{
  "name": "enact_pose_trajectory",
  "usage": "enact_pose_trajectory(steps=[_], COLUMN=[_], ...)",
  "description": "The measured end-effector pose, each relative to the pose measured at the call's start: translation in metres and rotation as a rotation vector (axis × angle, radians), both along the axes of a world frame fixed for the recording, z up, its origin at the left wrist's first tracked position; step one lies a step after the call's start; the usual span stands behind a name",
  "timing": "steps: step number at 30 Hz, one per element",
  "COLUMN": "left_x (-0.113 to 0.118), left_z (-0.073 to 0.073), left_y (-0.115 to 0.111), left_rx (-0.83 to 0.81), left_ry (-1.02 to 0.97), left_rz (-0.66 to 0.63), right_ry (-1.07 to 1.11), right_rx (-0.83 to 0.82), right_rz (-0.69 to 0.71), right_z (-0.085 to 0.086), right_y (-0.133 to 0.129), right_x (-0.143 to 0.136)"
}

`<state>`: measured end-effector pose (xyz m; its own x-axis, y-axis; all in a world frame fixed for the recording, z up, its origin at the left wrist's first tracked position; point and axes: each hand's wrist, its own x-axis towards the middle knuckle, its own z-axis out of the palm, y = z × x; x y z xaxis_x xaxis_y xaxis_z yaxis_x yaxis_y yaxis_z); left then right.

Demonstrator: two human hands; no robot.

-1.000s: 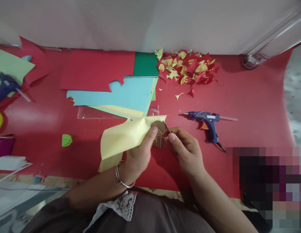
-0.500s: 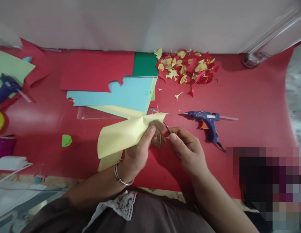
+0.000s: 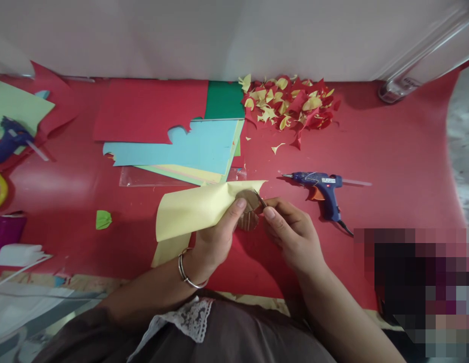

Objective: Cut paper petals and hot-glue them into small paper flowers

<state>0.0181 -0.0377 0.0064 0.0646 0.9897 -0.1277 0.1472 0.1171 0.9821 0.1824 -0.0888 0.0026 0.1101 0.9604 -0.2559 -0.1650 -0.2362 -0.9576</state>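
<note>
My left hand grips a sheet of yellow paper, its thumb pressing a brown cardboard shape with rounded lobes against it. The sheet bends and droops to the left, and a lower part of it hangs beneath my wrist. Closed around small scissors, my right hand holds their thin dark blades at the paper's right edge, beside the cardboard. The scissors' handles are hidden in my fingers.
Right of my hands lies a blue glue gun. Red and yellow paper scraps are heaped at the back. Coloured sheets are stacked behind the yellow paper. A green paper piece and another glue gun lie left on the red tabletop.
The yellow paper and cardboard have tilted and shifted slightly right. The scissors' blades now overlap the paper's edge, where before they were just beside it. My right hand has barely moved.
</note>
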Motion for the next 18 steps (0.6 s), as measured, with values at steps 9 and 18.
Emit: enact_pose_trajectory(steps=[9, 18], left_x=[-0.002, -0.022], left_z=[0.001, 0.017], left_y=[0.012, 0.03], left_rx=[0.026, 0.087], left_ry=[-0.007, 0.089], left_rz=[-0.105, -0.368], right_ry=[-0.022, -0.037], right_rx=[-0.031, -0.009], right_rz=[0.02, 0.087], right_z=[0.0, 0.004], right_y=[0.001, 0.002], right_x=[0.01, 0.016])
